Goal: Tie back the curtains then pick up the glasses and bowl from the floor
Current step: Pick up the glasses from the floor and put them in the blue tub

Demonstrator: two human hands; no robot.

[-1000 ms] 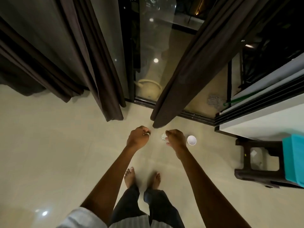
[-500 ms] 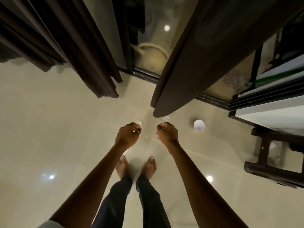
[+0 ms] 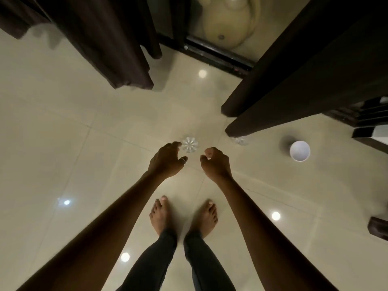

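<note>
A clear ribbed glass (image 3: 189, 144) stands on the pale tiled floor straight ahead of me. My left hand (image 3: 168, 160) hovers just left of it, fingers spread and loosely curled, holding nothing. My right hand (image 3: 214, 162) hangs beside it on the right, fingers curled in, empty. A second clear glass (image 3: 239, 140) peeks out under the hem of the right dark curtain (image 3: 294, 80). A small white bowl (image 3: 299, 150) sits on the floor further right. The left dark curtain (image 3: 100, 38) hangs at upper left.
A dark sliding-door track (image 3: 218, 57) crosses the floor between the curtains, with glass behind it. Dark furniture edges (image 3: 369, 127) stand at the right, and a dark stool corner (image 3: 379, 227) lower right. My bare feet (image 3: 182, 217) stand close behind the glass.
I have bent lower, so floor and glasses look bigger and nearer. My left hand's fingers have uncurled from a fist beside the ribbed glass. Both hands have dropped closer to the floor.
</note>
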